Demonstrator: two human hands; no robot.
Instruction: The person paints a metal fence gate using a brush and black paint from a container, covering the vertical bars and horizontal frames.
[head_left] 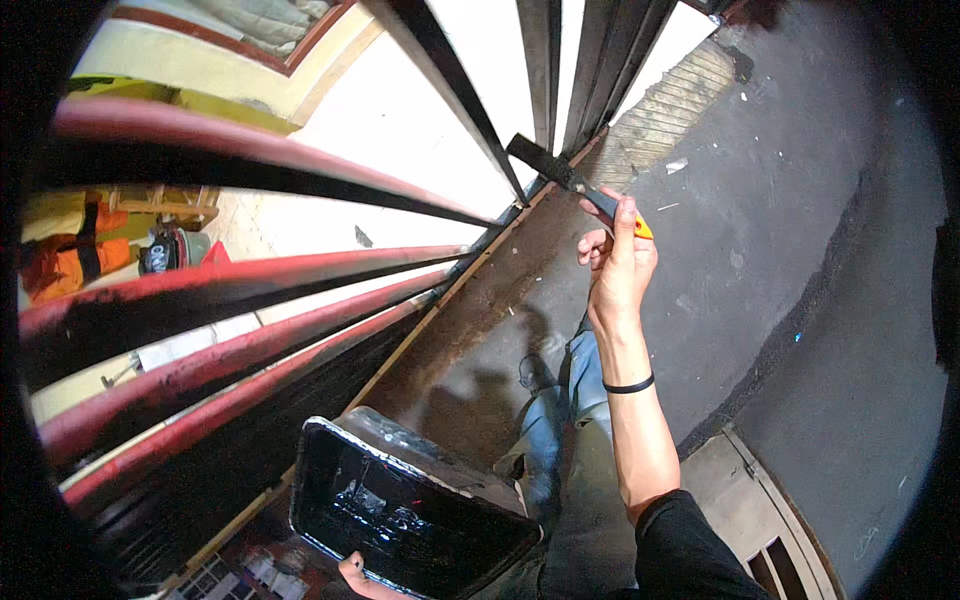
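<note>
Head view: I had the brush point(560, 172) out at the far end of the railing, my right hand point(618, 255) closed round its grey-and-yellow handle, thumb along the side. Its black-coated head was beside the foot of a bar; whether the bristles touched it, I could not tell. My left hand point(362, 575) held the black tub point(410, 445) by its near rim, to the left of my legs. Only part of those fingers showed, resting over the edge, with the rest out of sight. Inside the tub, wet black paint point(405, 520) glistened.

I judged the coating to be partly done. The far bars point(452, 90) looked black along the length I could see. On the left, the nearer bars point(230, 272) had black sides, but broad red faces remained, with dark patches breaking into some of them. Those red faces seemed the main stretch left to cover. Lower down, the wooden strip point(400, 350) along the railing's foot showed mostly bare. The paint I could see in the tub suggested there was more to work with, though I could not judge its depth.
</note>
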